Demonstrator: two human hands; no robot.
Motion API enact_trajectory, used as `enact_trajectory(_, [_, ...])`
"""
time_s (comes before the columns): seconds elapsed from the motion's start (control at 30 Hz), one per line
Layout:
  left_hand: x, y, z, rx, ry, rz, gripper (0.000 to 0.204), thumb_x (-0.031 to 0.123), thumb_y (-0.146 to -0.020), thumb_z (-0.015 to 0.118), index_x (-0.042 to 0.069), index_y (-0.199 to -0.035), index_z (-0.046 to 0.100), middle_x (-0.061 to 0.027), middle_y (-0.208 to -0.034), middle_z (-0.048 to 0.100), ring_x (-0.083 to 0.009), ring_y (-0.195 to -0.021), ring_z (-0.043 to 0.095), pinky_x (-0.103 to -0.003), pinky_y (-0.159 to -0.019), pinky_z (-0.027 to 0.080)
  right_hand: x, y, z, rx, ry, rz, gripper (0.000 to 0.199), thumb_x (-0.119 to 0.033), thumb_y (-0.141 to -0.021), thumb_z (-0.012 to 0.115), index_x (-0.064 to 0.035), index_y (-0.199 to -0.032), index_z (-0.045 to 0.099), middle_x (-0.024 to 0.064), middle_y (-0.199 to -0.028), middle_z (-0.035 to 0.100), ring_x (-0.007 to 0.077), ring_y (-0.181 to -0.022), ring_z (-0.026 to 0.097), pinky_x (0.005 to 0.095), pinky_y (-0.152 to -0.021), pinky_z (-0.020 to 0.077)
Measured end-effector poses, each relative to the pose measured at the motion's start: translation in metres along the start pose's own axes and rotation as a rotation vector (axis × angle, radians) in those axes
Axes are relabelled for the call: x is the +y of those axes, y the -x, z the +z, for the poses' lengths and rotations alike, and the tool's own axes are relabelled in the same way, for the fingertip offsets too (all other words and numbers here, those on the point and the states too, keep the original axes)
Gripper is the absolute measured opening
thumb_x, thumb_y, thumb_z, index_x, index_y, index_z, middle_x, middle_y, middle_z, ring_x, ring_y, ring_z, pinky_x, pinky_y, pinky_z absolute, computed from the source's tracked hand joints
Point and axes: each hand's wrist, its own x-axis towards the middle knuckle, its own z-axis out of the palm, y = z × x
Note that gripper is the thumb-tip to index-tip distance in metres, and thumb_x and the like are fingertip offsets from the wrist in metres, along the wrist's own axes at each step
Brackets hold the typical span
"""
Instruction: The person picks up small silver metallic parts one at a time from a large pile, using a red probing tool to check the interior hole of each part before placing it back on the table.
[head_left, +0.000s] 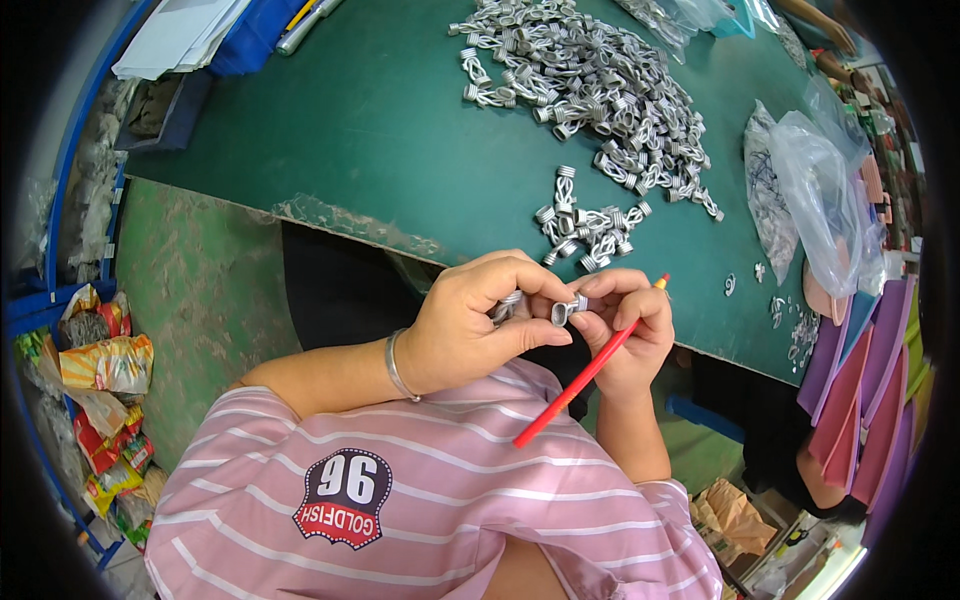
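Observation:
My left hand [468, 322] and my right hand [634, 348] meet just off the table's near edge. Between their fingertips they pinch a small grey ribbed piece [560, 314] with an oval open end. Another grey piece [507, 303] is tucked in the curled fingers of my left hand. A red pencil-like stick [575, 392] with a yellowish tip lies across my right fingers, its tip pointing up and away. Just beyond my hands is a small cluster of similar grey looped pieces [597, 232] on the green table [340, 130].
A large heap of the same pieces [600, 75] spreads over the far table. Clear plastic bags [812, 175] and small scraps [803, 330] lie at the right, near coloured panels [865, 390]. A blue bin [245, 40] with papers stands far left; bagged packets [108, 365] fill a left rack.

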Motion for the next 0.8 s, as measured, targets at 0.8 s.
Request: enact_trajectory(0.8, [-0.008, 0.002, -0.01, 0.005, 0.676, -0.654, 0.01, 0.008, -0.085, 0.059, 0.006, -0.09, 0.051, 0.0047, -0.064, 0.047, -0.0007, -0.049, 0.038, -0.016, -0.039, 0.027, -0.001, -0.027, -0.012, 0.022, 1.067, -0.195, 0.039, 0.0, -0.057, 0.078, -0.0043, -0.07, 0.042, 0.0112, -0.076, 0.055, 0.0235, -0.061, 0.051, 0.0305, -0.054, 0.0428])
